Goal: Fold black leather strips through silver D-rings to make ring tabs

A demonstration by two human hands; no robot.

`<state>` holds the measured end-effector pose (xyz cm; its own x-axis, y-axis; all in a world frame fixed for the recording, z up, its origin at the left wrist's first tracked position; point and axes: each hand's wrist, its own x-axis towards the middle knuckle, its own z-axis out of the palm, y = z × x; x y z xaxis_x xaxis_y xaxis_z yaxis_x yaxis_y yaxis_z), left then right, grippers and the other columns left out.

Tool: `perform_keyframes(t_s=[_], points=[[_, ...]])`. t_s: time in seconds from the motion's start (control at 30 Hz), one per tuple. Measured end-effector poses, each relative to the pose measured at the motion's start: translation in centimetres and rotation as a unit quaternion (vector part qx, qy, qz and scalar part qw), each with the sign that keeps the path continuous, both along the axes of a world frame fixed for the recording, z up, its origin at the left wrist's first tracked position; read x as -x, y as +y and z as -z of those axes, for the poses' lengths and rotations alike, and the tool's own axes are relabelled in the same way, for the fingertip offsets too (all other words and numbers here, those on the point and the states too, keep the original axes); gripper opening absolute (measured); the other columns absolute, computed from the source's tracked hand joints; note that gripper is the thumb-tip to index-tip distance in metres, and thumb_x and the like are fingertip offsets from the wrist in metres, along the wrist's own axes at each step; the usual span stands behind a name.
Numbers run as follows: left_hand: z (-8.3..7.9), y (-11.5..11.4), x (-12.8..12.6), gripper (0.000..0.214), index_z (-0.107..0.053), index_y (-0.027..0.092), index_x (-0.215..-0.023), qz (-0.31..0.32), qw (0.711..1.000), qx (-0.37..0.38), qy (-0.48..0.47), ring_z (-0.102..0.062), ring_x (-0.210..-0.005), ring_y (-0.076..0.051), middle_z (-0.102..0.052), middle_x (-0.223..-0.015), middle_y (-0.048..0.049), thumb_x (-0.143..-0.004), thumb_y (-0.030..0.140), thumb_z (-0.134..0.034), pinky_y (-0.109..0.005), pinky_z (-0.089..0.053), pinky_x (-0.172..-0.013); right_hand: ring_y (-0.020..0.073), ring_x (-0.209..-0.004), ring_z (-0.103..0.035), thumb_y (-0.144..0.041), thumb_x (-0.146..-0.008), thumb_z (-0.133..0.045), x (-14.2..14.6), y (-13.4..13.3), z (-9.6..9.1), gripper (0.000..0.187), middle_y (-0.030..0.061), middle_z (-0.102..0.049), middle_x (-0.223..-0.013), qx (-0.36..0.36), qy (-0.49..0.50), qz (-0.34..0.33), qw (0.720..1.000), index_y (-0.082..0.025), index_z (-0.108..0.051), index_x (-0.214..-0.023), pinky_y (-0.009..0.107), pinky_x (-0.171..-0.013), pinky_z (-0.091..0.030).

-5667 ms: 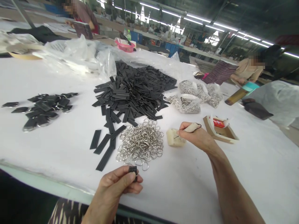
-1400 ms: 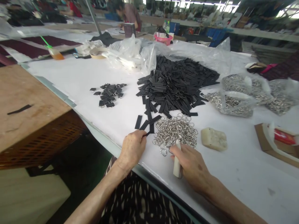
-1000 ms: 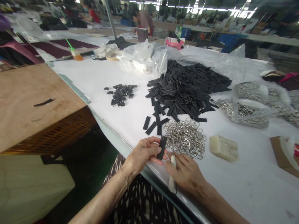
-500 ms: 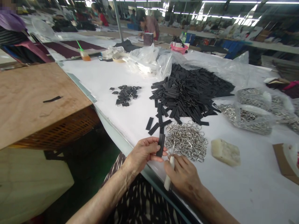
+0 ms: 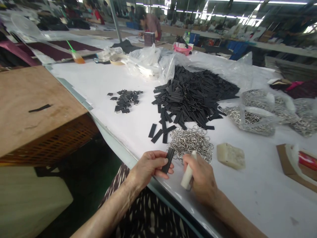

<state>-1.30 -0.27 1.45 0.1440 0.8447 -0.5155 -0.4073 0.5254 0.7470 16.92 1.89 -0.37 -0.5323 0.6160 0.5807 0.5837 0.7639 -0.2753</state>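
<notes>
My left hand (image 5: 148,167) pinches a short black strip (image 5: 169,159) upright near the front edge of the white table (image 5: 104,86). My right hand (image 5: 201,177) is closed round a pale tool handle (image 5: 187,172), right beside the strip. Just beyond both hands lies a heap of silver D-rings (image 5: 192,142). Behind that spreads a big pile of black strips (image 5: 192,96), with a few loose strips (image 5: 158,132) at its near edge. A small pile of finished black tabs with rings (image 5: 125,98) lies to the left.
A pale waxy block (image 5: 230,155) sits right of the rings, with clear bags of more rings (image 5: 260,112) behind it and a cardboard tray (image 5: 294,163) at the right. A wooden board (image 5: 29,102) over an orange crate stands left. Plastic bags (image 5: 148,62) lie behind; other people work far off.
My left hand picked a black strip off the table and holds it up. My right hand left the ring heap and tilted the tool handle upward beside the strip.
</notes>
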Motion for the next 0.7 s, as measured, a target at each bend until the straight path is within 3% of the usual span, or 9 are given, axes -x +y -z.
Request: perform_keyframes(t_s=[0.1, 0.23, 0.43, 0.57, 0.7], points=[[0.2, -0.3, -0.9, 0.014, -0.066, 0.009, -0.08, 0.048, 0.999, 0.009, -0.009, -0.065, -0.059, -0.015, -0.069, -0.067, -0.008, -0.069, 0.017, -0.064, -0.02, -0.052, -0.047, 0.0134, -0.054, -0.047, -0.01, -0.081, -0.044, -1.0, 0.0, -0.3, 0.022, -0.0022, -0.051, -0.064, 0.156, 0.09, 0.021, 0.983, -0.021, -0.05, -0.1, 0.026, -0.05, -0.038], [0.7, -0.5, -1.9, 0.013, -0.065, 0.01, -0.08, 0.092, 0.996, 0.01, -0.018, -0.065, -0.059, -0.015, -0.069, -0.07, -0.0085, -0.069, 0.016, -0.061, -0.019, -0.052, -0.046, 0.0132, -0.053, -0.048, -0.015, -0.083, -0.045, -1.3, -0.3, -0.2, 0.023, -0.0032, -0.049, -0.064, 0.205, 0.111, 0.022, 0.972, -0.022, -0.048, -0.105, 0.026, -0.051, -0.04], [0.5, -0.6, -2.5, 0.012, -0.063, 0.011, -0.08, 0.077, 0.997, 0.013, -0.013, -0.065, -0.06, -0.015, -0.068, -0.068, -0.0067, -0.069, 0.016, -0.06, -0.019, -0.051, -0.046, 0.0168, -0.067, -0.056, -0.006, -0.083, -0.044, -1.1, 0.4, -0.6, 0.018, 0.0043, -0.059, -0.074, 0.013, 0.06, -0.067, 0.996, -0.018, -0.05, -0.094, 0.028, -0.056, -0.044], [0.5, -0.8, -2.7, 0.01, -0.062, 0.013, -0.08, 0.062, 0.998, 0.0, -0.016, -0.065, -0.061, -0.016, -0.068, -0.065, -0.0051, -0.07, 0.017, -0.059, -0.022, -0.052, -0.048, 0.0178, -0.07, -0.057, -0.002, -0.08, -0.047, -1.3, 0.8, -1.0, 0.018, 0.0076, -0.063, -0.079, -0.102, -0.001, -0.061, 0.993, -0.018, -0.052, -0.086, 0.03, -0.059, -0.046], [0.6, -1.0, -2.9, 0.01, -0.06, 0.013, -0.081, 0.056, 0.998, -0.02, -0.026, -0.062, -0.057, -0.014, -0.065, -0.06, -0.0024, -0.072, 0.018, -0.059, -0.023, -0.052, -0.049, 0.0173, -0.068, -0.057, -0.007, -0.082, -0.047, -1.1, 0.7, -1.3, 0.012, 0.009, -0.064, -0.078, -0.146, -0.042, -0.054, 0.987, -0.018, -0.052, -0.082, 0.03, -0.059, -0.048]])
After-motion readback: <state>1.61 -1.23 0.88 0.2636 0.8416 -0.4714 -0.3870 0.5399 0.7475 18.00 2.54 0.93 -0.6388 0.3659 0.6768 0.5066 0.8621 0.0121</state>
